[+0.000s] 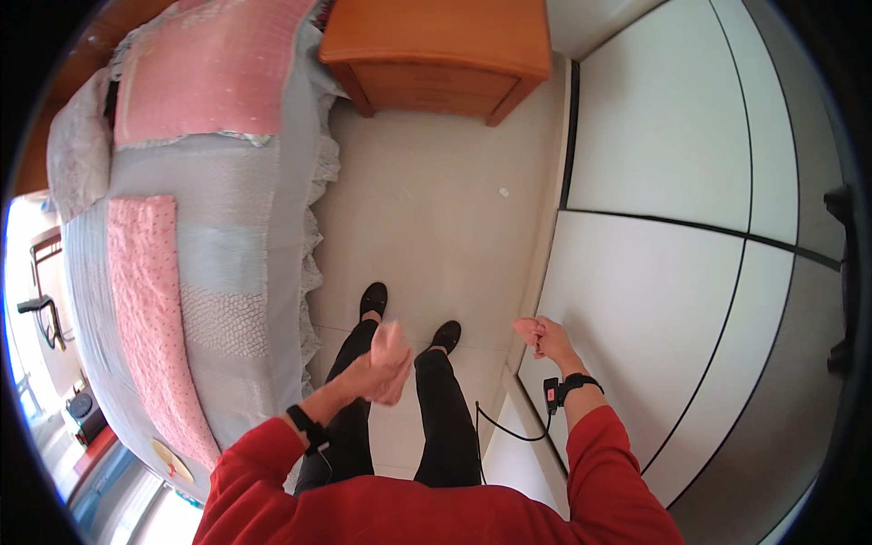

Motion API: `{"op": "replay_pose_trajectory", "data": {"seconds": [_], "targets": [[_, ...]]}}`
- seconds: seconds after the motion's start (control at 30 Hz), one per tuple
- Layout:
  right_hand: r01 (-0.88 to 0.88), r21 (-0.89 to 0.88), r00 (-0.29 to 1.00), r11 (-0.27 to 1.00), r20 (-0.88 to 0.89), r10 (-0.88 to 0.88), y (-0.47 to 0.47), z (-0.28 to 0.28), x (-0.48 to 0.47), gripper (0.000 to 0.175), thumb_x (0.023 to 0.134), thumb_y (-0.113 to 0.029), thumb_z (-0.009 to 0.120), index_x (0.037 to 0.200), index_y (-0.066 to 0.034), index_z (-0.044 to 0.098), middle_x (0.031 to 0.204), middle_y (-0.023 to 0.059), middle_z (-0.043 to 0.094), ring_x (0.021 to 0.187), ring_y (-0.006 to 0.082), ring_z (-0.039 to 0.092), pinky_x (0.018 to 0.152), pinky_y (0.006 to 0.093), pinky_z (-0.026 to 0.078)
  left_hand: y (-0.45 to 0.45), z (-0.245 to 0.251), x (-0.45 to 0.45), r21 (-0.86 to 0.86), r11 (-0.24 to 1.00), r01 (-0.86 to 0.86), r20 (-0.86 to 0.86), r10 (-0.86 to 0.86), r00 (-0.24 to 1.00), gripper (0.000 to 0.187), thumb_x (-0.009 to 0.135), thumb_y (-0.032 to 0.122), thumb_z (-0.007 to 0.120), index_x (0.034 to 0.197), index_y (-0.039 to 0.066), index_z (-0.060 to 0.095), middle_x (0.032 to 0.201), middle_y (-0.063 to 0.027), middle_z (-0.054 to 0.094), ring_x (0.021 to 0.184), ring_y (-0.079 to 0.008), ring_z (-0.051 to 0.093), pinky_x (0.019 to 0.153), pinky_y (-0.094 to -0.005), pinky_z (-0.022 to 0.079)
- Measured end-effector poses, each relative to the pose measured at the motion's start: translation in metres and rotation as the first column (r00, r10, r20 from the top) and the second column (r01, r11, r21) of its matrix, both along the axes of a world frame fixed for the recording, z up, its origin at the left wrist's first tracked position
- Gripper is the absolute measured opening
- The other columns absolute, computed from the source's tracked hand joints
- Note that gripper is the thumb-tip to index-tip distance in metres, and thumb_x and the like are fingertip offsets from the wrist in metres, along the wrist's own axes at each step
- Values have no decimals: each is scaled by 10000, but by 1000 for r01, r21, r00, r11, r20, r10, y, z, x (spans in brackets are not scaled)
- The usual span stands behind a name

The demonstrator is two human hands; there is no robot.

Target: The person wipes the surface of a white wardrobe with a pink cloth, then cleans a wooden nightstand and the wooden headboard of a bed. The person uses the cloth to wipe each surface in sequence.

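My left hand is in front of my legs, blurred, with its fingers closed around a soft pink cloth. Pink shows both above and below the fingers. Off to the right, near the white cabinet doors, my right hand is shut on another crumpled pink cloth. The hands are well apart, and I cannot see any cloth running between them. A black band with a small cabled device is on my right wrist, and a black band circles my left.
To the left is a bed with a pink pillow and a folded pink dotted cover. A wooden nightstand stands ahead. White sliding doors line the right. A small white scrap lies on the tiled floor.
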State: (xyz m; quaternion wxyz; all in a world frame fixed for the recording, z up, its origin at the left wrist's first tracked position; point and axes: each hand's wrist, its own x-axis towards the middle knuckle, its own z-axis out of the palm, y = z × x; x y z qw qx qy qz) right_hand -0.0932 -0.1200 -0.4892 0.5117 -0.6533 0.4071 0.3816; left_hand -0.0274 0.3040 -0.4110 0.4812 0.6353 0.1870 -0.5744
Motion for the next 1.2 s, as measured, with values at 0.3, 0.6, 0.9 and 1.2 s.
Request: {"op": "replay_pose_trajectory", "data": {"seconds": [0.3,0.6,0.9,1.2], "targets": [[-433,-205,880,878,113,461,25,104,49,305,791,66,444,890,-89,688,663,18,598,526,134,509,366,327,477,-81,89,166,-60,998,26,547,11,837,570,748,206,663,1265,14,521,1010,-110,657,883,-188,650,751,-325,526],[-380,-2,923,925,65,380,38,161,54,236,796,27,446,860,-57,657,735,43,615,578,149,545,400,329,501,-91,108,222,39,991,129,650,-123,750,664,750,225,646,1349,15,449,1018,-180,682,895,-317,686,753,-371,533],[-565,-157,806,810,104,582,33,219,90,234,781,48,482,813,-68,683,832,46,706,651,190,600,542,327,515,-71,103,335,-43,997,61,743,-9,669,529,737,263,654,1229,85,577,922,-190,696,873,-361,683,749,-395,533],[-631,-648,456,426,134,880,-19,158,174,109,747,-18,618,809,-103,649,1003,97,642,875,314,619,743,393,497,-94,83,460,78,991,108,840,-123,528,494,809,232,648,1265,55,579,1066,-125,689,967,-243,663,850,-348,508]]}}
